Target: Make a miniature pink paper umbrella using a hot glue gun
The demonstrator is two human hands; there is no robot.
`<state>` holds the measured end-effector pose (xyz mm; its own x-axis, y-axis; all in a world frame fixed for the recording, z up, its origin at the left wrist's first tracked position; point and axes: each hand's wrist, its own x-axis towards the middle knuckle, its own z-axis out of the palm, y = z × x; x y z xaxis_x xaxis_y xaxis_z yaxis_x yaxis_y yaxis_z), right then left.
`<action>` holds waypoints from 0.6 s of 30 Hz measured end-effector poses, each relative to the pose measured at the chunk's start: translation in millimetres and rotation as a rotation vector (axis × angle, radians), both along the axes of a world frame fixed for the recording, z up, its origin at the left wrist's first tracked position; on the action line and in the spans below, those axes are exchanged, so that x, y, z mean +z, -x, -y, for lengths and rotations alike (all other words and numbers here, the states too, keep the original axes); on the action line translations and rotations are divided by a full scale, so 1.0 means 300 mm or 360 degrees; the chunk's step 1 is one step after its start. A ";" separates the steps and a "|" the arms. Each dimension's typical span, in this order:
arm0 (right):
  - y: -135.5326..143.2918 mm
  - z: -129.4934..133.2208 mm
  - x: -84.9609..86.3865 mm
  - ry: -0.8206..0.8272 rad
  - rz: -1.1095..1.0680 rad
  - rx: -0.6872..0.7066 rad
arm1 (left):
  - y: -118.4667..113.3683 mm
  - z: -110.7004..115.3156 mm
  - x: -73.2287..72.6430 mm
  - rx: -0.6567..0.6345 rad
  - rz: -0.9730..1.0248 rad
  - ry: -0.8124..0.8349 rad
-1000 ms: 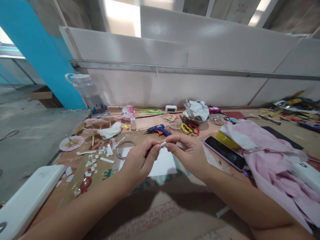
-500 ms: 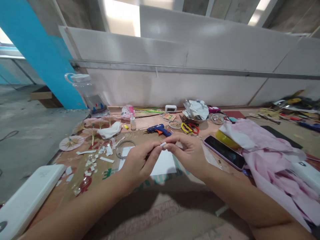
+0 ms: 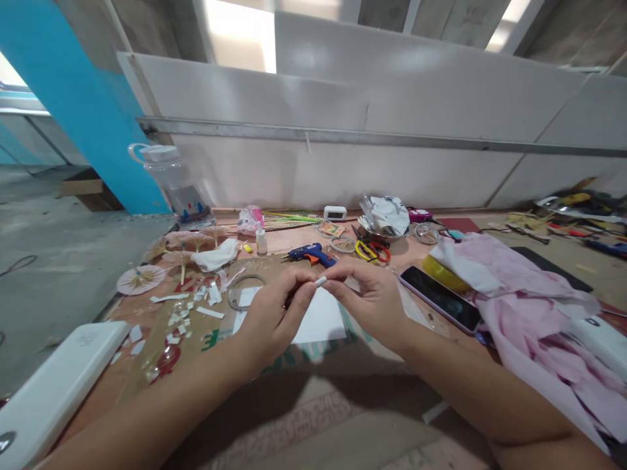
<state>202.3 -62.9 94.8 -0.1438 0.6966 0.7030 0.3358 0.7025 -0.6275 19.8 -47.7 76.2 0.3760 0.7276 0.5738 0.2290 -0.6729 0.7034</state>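
Between my two hands is a small white roll, perhaps of paper, pinched at both ends. My left hand grips its left end with thumb and forefinger. The thumb and fingers of my right hand close on the other end. Below the hands lies a white paper sheet, partly covered by them. Just behind sits a blue glue gun, pointing left. To the left of my left hand rests a grey ring, with white paper scraps around it.
Pink-and-white paper flowers and a large clear bottle stand at the left. A small glue bottle and scissors are behind. On the right are a phone and pink cloth.
The white roll has turned slightly between my fingertips, and a little more of it shows. Both hands stay in nearly the same place.
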 end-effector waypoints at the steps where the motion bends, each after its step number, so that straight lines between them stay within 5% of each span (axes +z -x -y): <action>1: 0.001 0.001 0.000 0.0001 0.0015 -0.0007 | 0.000 0.001 0.002 0.0009 -0.0016 -0.0040; 5: -0.001 0.001 -0.009 -0.0034 0.0053 -0.0091 | 0.002 0.001 0.008 0.0045 -0.0052 -0.0073; 12: -0.020 -0.017 -0.029 -0.0624 0.0316 -0.0118 | 0.003 -0.001 0.001 0.0069 -0.0021 -0.0034; 18: -0.018 -0.016 -0.032 -0.0689 0.0396 -0.0098 | 0.006 -0.009 -0.008 0.0077 0.0060 0.0008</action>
